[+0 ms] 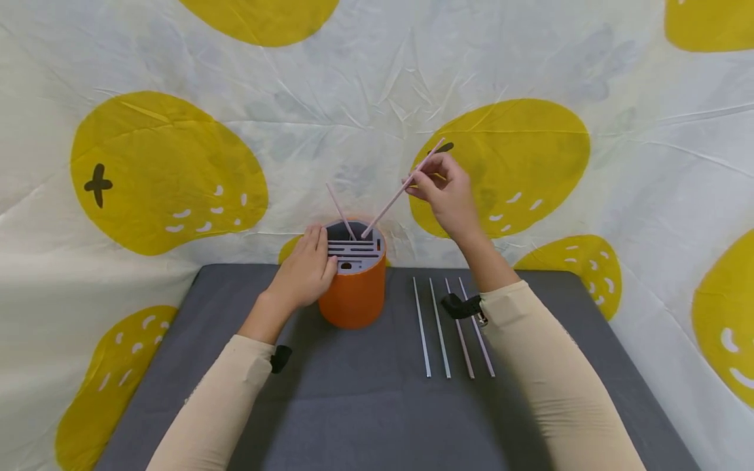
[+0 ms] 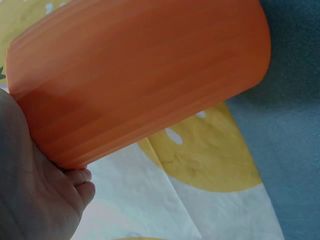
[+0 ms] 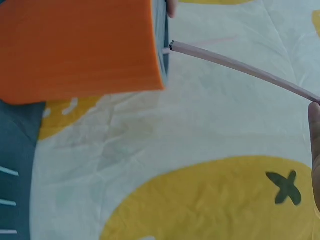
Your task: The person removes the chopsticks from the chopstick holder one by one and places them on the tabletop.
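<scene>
An orange cylindrical utensil holder (image 1: pixel 352 301) with a grey slotted top stands on the table. My left hand (image 1: pixel 303 265) holds its upper left side, fingers along the rim and thumb at the front. In the left wrist view, that hand (image 2: pixel 47 192) lies against the rim end. Above and right of the holder, my right hand (image 1: pixel 444 193) pinches a thin pink straw (image 1: pixel 391 201) near its upper part. The straw slants down, its lower tip right at the holder's open rear compartment. Another pink straw (image 1: pixel 340 210) leans in that compartment.
Several thin straws (image 1: pixel 438 330) lie side by side on the dark grey table (image 1: pixel 365 405), right of the holder, partly under my right wrist. A white cloth with yellow lemon prints (image 1: pixel 365 85) hangs behind the table's back edge.
</scene>
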Motion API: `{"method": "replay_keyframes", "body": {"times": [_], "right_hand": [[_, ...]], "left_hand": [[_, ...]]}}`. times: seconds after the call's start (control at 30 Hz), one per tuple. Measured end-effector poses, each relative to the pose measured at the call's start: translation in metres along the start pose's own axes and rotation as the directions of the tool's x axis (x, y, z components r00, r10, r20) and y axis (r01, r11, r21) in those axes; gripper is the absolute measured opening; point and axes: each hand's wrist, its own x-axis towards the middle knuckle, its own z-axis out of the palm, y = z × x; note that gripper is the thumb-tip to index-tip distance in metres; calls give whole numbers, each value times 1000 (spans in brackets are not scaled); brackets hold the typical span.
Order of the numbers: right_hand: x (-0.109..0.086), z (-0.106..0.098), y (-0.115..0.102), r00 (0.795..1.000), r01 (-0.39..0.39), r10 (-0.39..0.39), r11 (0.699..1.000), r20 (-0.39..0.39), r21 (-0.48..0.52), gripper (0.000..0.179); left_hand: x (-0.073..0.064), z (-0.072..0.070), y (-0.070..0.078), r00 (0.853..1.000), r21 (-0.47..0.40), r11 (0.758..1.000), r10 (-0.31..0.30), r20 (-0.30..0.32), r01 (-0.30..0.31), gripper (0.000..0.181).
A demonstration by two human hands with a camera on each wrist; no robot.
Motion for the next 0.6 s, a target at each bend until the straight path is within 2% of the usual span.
{"method": "replay_keyframes", "body": {"times": [0.13, 0.3, 0.6], "right_hand": [[-3, -14, -7, 998, 32, -29, 998, -55, 58, 8], [-14, -37, -12, 995, 36, -31, 998, -97, 58, 9], [-44, -90, -4, 991, 3, -7, 999, -132, -32, 10]], "left_hand": [[1, -1, 0, 1000, -9, 1000, -3, 1, 3, 72], [2, -2, -1, 1000, -14, 1000, -3, 7, 3, 72], [0, -5, 1, 1000, -19, 1000, -9, 17, 9, 72]]}}
